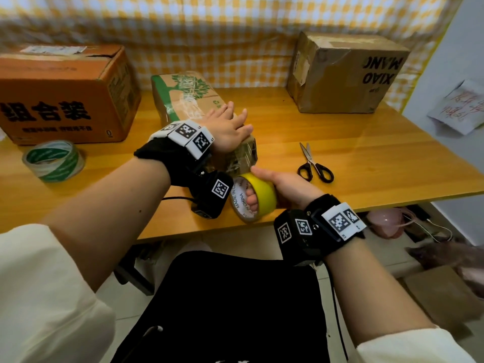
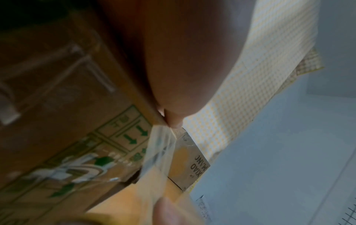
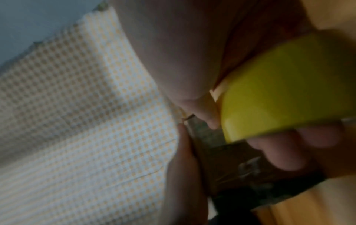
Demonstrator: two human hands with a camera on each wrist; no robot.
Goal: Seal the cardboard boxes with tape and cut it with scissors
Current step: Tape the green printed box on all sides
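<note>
1. Head view: black trousers (image 1: 230, 310) fill the lower frame, my lap below the table's (image 1: 366, 158) near edge. My right hand (image 1: 290, 187) grips the yellow tape roll (image 1: 262, 197), fingers curled through its core, thumb over the outer face, right at the near end of the green-printed box (image 1: 188, 100). My left hand (image 1: 227, 129) lies flat on that box's top, fingers straight and spread. Scissors (image 1: 315, 165) lie on the table to the right, untouched. A green-and-white tape roll (image 1: 53, 161) sits at left before the orange box (image 1: 65, 93); a brown box (image 1: 345, 74) stands at rear right.
2. Left wrist view: blurred; my palm presses the printed box (image 2: 77, 137), and a clear tape strip (image 2: 159, 152) runs off its edge.
3. Right wrist view: blurred; my fingers (image 3: 285, 155) wrap the yellow roll (image 3: 289, 91).
</note>
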